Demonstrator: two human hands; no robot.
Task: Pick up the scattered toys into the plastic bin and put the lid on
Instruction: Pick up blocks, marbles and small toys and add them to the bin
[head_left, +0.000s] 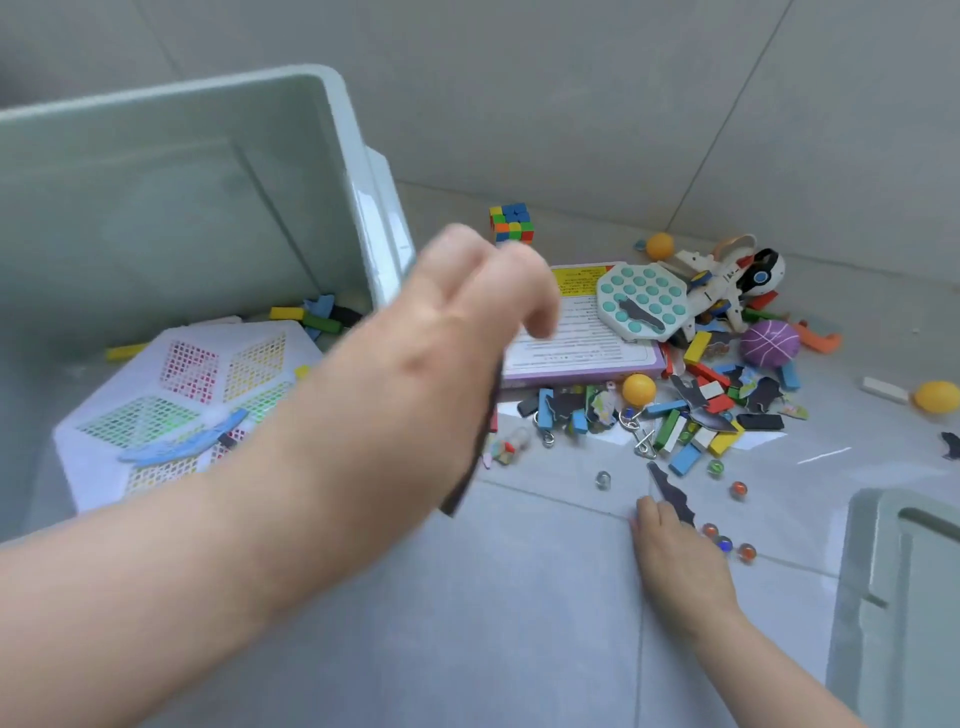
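- Spotted the bin (332, 156) at 10 o'clock, tipped toward the camera and open, with a white mesh ball (182, 395) and a few blocks (311, 317) lying inside.
- Caught the left hand (467, 322) dead centre, blurred, right at the bin's near corner, knuckles up and fingers curled down.
- Made out a dark strip (470, 467) hanging from under that palm, pinched there by the look of it, though the thumb was hidden.
- Found the right hand (675, 551) at 5 o'clock, low on the floor (519, 623), fingers nearly straight, tips against the lower end of a dark cutout (670, 488).
- Could not tell whether the cutout was pinched or merely touched.
- Counted three marbles (724, 544) just beside that hand, on its 3 o'clock side.
- Took in the pile at 2 o'clock: a flat box (582, 343) with a bubble pad (641, 299) resting on its far corner, a robot (727, 280) beyond, and a purple ball (769, 343), an orange ball (639, 389) and loose blocks (696, 348) strewn around.
- Noted the cube (511, 223) at 12 o'clock, apart from the pile, near the wall.
- Picked out the lid (914, 597) at 4 o'clock, flat on the floor, well apart from the bin.
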